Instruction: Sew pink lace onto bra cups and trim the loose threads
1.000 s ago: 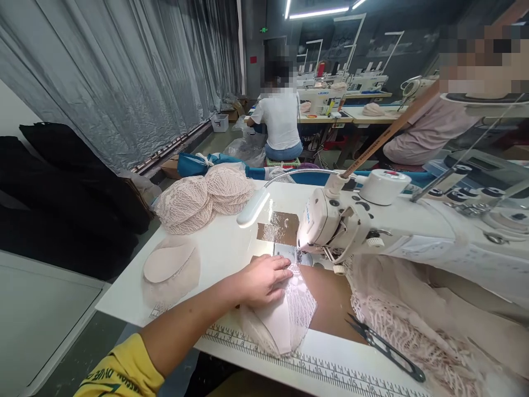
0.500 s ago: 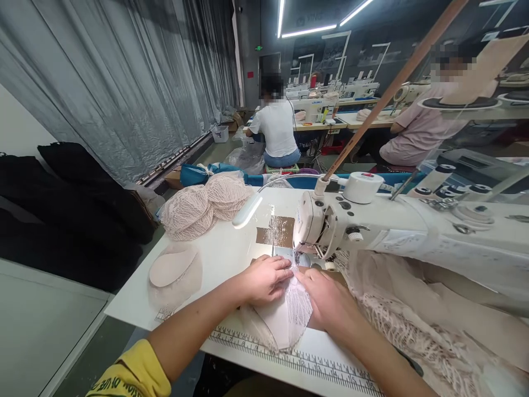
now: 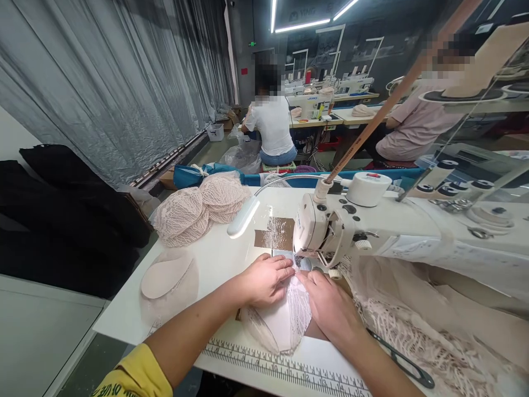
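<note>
A beige lace bra cup lies under both hands at the sewing machine, its top edge close to the needle area. My left hand rests on the cup's upper left, fingers bent and pressing the fabric near the presser foot. Opposite it, my right hand grips the cup's right edge, its fingertips almost meeting the left ones. The stitching point is mostly hidden by the fingers and the machine head.
Stacked lace cups stand at the table's back left, with a single cup nearer. Lace fabric is heaped at right beside a black looped tool. A lamp leans over the table. Two people sit at machines beyond.
The head view has shifted slightly, and more of the black looped tool shows by my right forearm. Both hands stay on the lace bra cup in nearly the same pose.
</note>
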The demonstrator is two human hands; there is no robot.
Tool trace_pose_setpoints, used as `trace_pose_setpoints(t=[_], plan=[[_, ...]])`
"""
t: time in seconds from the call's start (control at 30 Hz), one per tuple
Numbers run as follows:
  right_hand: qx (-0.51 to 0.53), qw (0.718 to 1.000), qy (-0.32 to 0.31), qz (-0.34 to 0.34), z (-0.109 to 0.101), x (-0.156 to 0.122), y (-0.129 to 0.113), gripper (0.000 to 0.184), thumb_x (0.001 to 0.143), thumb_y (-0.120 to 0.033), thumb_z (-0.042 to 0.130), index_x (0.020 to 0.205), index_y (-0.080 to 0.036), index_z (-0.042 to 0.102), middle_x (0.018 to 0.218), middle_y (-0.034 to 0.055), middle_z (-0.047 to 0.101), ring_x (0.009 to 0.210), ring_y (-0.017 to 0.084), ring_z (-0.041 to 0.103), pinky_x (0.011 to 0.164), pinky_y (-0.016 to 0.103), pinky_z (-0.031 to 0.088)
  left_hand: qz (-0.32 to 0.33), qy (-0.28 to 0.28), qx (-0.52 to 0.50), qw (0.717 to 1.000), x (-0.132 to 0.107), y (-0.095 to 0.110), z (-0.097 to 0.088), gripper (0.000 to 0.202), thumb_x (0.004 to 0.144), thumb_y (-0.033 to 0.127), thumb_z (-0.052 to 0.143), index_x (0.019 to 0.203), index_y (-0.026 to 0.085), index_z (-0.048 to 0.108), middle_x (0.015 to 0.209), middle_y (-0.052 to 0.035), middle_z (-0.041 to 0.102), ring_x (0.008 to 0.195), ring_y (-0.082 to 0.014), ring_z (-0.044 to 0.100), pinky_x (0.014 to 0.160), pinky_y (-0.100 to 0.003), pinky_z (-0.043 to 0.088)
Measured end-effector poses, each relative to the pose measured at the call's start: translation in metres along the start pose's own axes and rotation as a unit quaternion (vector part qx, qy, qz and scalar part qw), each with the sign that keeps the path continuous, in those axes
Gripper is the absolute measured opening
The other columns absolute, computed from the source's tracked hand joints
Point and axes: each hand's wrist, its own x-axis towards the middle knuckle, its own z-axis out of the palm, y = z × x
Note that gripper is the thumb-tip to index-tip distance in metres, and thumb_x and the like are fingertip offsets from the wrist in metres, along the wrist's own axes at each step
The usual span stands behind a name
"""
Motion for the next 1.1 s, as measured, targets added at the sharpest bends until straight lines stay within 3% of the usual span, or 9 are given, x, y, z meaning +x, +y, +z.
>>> trace_pose_setpoints(t=[0.47, 0.63, 0.8, 1.1], plan=[[0.000, 1.000, 0.026, 0.002, 0.003, 0.001, 0.002, 0.048, 0.082, -0.003, 0.040, 0.119, -0.021, 0.065, 0.094, 0.0044, 0.069, 0.074, 0.018, 0.063, 0.064, 0.029, 0.043, 0.014, -0.027, 0.004, 1.000, 0.006, -0.010, -0.001, 0.052, 0.081, 0.026, 0.046, 0.132, 0.015, 0.049, 0.143, -0.0100, 0.045, 0.130, -0.0249, 0.042, 0.108, -0.041, 0.031], [0.000, 0.999, 0.037, -0.003, 0.005, 0.000, 0.001, 0.048, 0.081, -0.003, 0.041, 0.119, -0.020, 0.065, 0.095, 0.0052, 0.069, 0.077, 0.019, 0.063, 0.066, 0.029, 0.045, 0.000, 0.005, 0.027, 1.000, 0.003, -0.003, 0.000, 0.053, 0.079, 0.025, 0.048, 0.132, 0.014, 0.049, 0.139, -0.0103, 0.049, 0.117, -0.0260, 0.048, 0.100, -0.040, 0.038], [-0.007, 0.999, 0.050, -0.007, 0.005, 0.000, 0.001, 0.045, 0.083, -0.003, 0.041, 0.117, -0.018, 0.066, 0.092, 0.0060, 0.069, 0.073, 0.018, 0.063, 0.065, 0.030, 0.046, -0.009, 0.003, 0.038, 0.999, 0.003, 0.001, -0.003, 0.058, 0.079, 0.025, 0.047, 0.135, 0.011, 0.043, 0.133, -0.0120, 0.053, 0.103, -0.0262, 0.051, 0.091, -0.040, 0.042], [-0.011, 0.997, 0.078, -0.005, 0.006, -0.003, -0.001, 0.044, 0.081, -0.002, 0.042, 0.113, -0.017, 0.068, 0.087, 0.0054, 0.069, 0.071, 0.019, 0.062, 0.064, 0.031, 0.045, 0.003, -0.007, 0.044, 0.999, 0.009, -0.004, -0.001, 0.054, 0.081, 0.028, 0.046, 0.132, 0.012, 0.048, 0.141, -0.0114, 0.047, 0.121, -0.0277, 0.045, 0.099, -0.041, 0.038]])
